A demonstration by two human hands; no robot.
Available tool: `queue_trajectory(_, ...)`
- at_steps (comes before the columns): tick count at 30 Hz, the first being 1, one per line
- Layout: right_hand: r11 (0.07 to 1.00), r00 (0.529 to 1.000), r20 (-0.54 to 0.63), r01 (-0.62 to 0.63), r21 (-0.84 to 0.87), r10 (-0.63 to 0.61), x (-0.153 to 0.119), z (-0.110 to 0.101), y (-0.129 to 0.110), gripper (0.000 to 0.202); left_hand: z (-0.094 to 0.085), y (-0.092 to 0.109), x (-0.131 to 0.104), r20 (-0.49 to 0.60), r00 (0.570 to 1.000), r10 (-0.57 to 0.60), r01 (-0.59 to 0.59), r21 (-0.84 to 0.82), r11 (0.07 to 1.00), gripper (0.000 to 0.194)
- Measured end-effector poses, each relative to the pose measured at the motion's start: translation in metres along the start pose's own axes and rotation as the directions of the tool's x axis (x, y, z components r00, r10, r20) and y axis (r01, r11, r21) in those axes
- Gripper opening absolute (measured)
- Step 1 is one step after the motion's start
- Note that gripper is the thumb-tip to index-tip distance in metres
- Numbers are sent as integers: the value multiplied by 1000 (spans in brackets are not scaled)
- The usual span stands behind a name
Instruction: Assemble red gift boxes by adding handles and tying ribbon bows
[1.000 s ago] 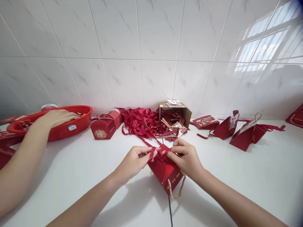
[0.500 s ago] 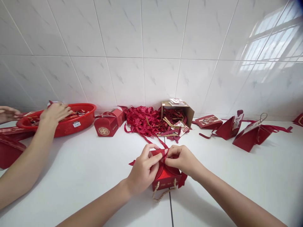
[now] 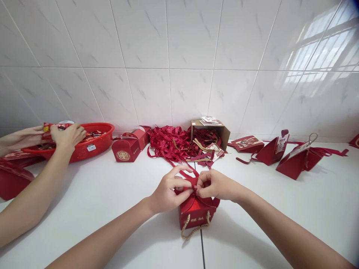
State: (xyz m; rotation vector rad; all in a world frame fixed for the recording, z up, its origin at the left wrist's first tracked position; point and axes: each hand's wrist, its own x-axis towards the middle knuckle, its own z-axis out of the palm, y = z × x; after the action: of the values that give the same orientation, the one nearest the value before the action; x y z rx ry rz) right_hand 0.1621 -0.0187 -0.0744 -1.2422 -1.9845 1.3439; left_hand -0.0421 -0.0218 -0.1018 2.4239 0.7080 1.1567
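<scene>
Red ribbon (image 3: 193,182), pinched by left hand (image 3: 170,189) and right hand (image 3: 217,185), grip partly obscured, red box (image 3: 198,206) beneath, gold Chinese characters (image 3: 197,219) unclear.

Satiny cloth ribbon (image 3: 171,142); smooth, glossy plastic basin (image 3: 92,147) at ten o'clock; rough, twisted cord handle (image 3: 193,232); smooth, shiny wall tiles (image 3: 190,89) at twelve.

Red gift box (image 3: 198,218), sm. gold lettering on near side, sits upright on white table (image 3: 168,243), curved top flaps folded in. Tan rope handle (image 3: 185,224) droops in front. Red ribbon (image 3: 193,181) gathered at top ctr., partly hidden.
</scene>
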Motion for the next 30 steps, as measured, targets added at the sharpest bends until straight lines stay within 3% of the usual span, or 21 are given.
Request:
queue_trajectory(6,970,985,-134,80,-232,-113,-14,-9,1,6,-27,4,5,52,982,-182,179,57,982,12)
queue_trajectory(11,899,949,-193,152,-411,-248,-17,-4,0,8,-26,6,11,283,889,-360,424,-213,880,19)
queue_trajectory(13,868,937,-203,162,-468,-285,-17,-3,1,9,-24,8,11,337,863,-375,460,-221,860,25)
queue_trajectory(16,823,926,-205,162,-544,-317,-19,0,4,11,-26,10,10,302,892,-337,340,45,939,31)
queue_trajectory(19,802,925,-201,154,-577,-323,-20,3,5,12,-31,9,10,237,943,-232,145,334,931,32)
queue_trajectory(25,791,917,-249,105,-603,-312,-20,8,2,11,-35,3,7,217,950,-226,191,173,966,38)
queue_trajectory(30,806,929,-260,65,-589,-265,-21,8,5,13,-41,-3,-1,140,977,-159,64,519,852,38)
